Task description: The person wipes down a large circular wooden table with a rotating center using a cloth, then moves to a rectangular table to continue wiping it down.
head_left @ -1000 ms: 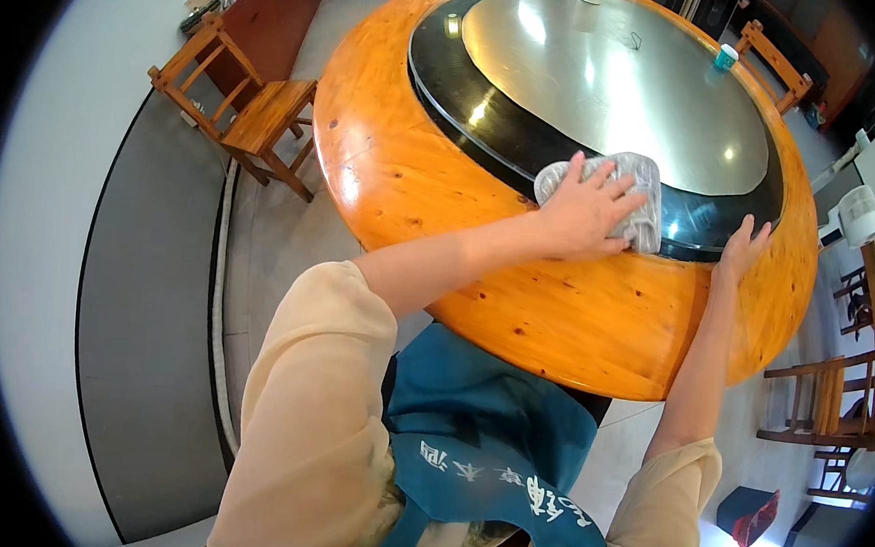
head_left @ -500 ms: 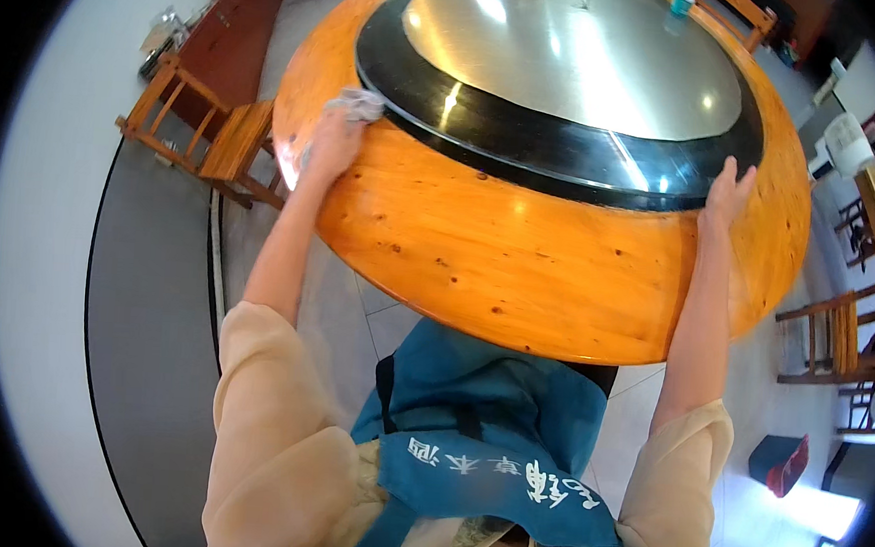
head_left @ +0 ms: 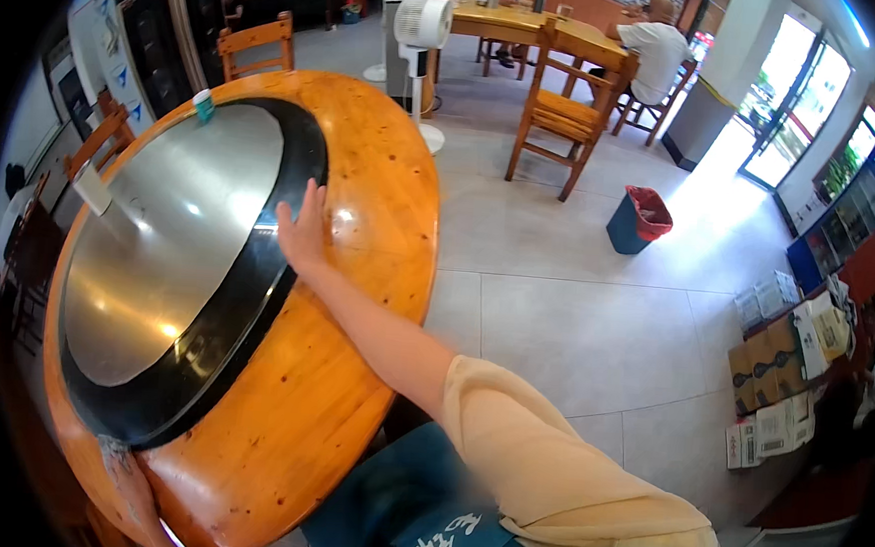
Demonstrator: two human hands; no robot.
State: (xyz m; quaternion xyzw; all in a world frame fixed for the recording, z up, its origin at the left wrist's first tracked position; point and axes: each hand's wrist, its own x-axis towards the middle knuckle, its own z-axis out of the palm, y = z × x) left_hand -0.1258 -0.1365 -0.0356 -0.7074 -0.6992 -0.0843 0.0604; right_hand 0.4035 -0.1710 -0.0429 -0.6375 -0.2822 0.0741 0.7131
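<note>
- Two hands are at the round wooden table [head_left: 318, 422]: the left hand [head_left: 128, 480] is low at the left of the view, and the right hand [head_left: 304, 237] is at the black ring [head_left: 211, 365] around the metal plate [head_left: 174, 247].
- One second ago, the cloth [head_left: 115, 443] was near the right hand, at the near edge of the ring. Now it is well apart from that hand, just beside the ring's outer edge, with a long part of ring and wood between.
- From this I judge that the wiping has passed from the middle of the near side to the left part of the table.
- About the left fingers: grey cloth shows at their tips, but I cannot tell if they are clenched around it or press it flat.
- The right fingers are spread and released, with no thing grasped; they rest at the ring's edge, as also in the earlier pictures.
- The view has also turned to the right, so the white fan [head_left: 422, 27] and the bin [head_left: 633, 225] show more fully; this looks like the head turning.
</note>
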